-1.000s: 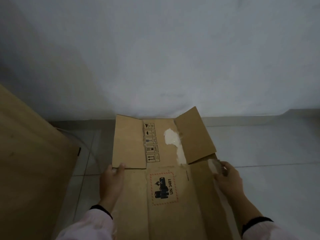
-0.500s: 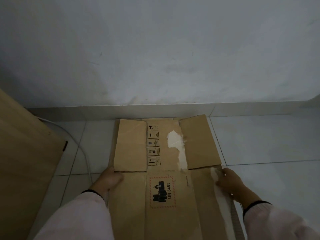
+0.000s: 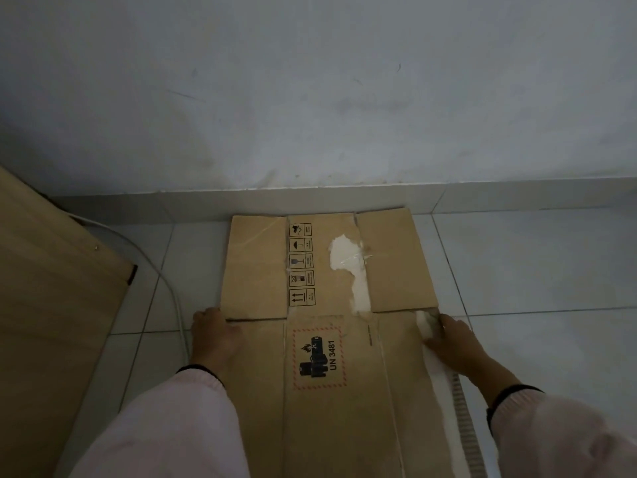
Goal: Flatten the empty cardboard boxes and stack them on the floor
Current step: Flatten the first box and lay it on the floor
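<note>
A flattened brown cardboard box [image 3: 362, 401] lies on the tiled floor, its far flaps reaching the skirting. It carries a red-bordered UN 3481 battery label [image 3: 319, 358], a column of handling symbols and a torn white patch [image 3: 348, 267]. My left hand [image 3: 215, 338] grips the box's left edge at the flap fold. My right hand [image 3: 456, 346] holds the right edge by a strip of white tape. Both far flaps lie flat.
A wooden panel [image 3: 51, 322] stands at the left with a white cable [image 3: 165, 281] curving along the floor beside it. A grey wall [image 3: 310, 98] and its skirting close the far side. Pale floor tiles [image 3: 551, 270] stretch to the right.
The box has come down from a raised tilt onto the floor and slid up to the skirting. Its right flap, standing up before, now lies flat. Both hands kept their grip on the edges.
</note>
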